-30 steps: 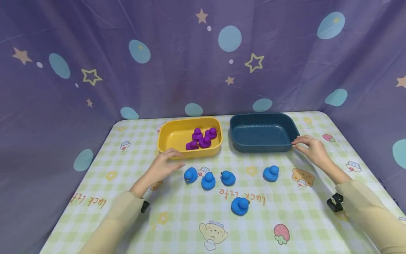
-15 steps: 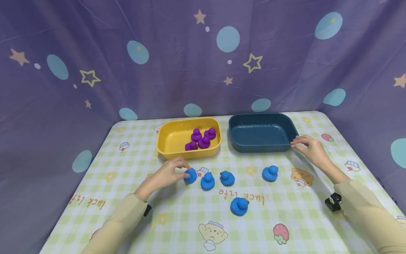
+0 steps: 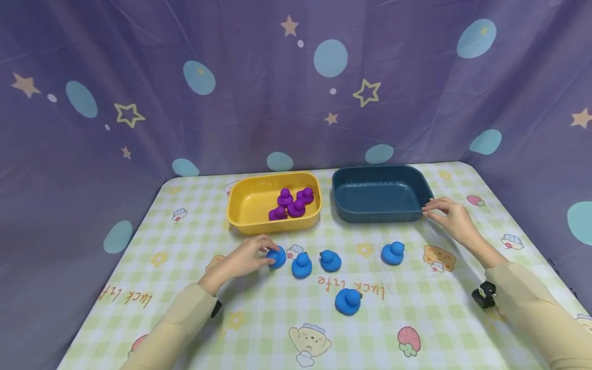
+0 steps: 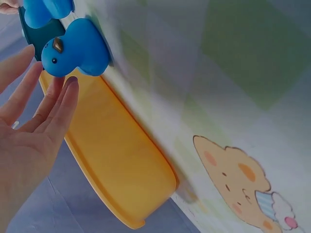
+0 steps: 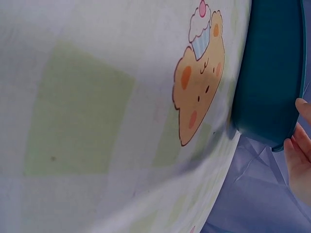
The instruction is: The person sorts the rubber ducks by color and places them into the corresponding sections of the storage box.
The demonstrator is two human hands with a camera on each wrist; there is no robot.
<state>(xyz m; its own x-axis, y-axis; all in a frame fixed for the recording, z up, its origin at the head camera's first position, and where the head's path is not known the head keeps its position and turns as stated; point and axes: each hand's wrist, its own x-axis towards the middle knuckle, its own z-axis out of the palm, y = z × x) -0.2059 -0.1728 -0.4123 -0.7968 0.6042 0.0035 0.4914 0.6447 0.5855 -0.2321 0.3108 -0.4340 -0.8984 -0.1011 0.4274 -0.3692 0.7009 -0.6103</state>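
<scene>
The step in hand seems to be taking hold of a blue duck (image 3: 277, 258), the leftmost of five, which sits on the tablecloth (image 3: 379, 329) just in front of the near wall of the yellow tray (image 3: 250, 226). The left hand (image 3: 247, 256) is at that duck, its fingers spread in a loose curve with the thumb on the side away from the yellow tray — whether any fingertip presses on it, I cannot tell. The next move probably calls for drawing thumb and fingers together evenly round the body before any lift.

To the right of the yellow tray, and apart from it, stands the teal tray (image 3: 376, 218); the right hand (image 3: 450, 220) pinches its rim at the near corner farthest from the yellow tray.

Working room is tight on one side: a second duck (image 3: 302, 267) sits just beside the first, and the yellow tray's edge is near. Bare cloth lies in front of the yellow tray's left end, and inside it four purple ducks (image 3: 296, 208) crowd the right part, leaving the left floor bare.
</scene>
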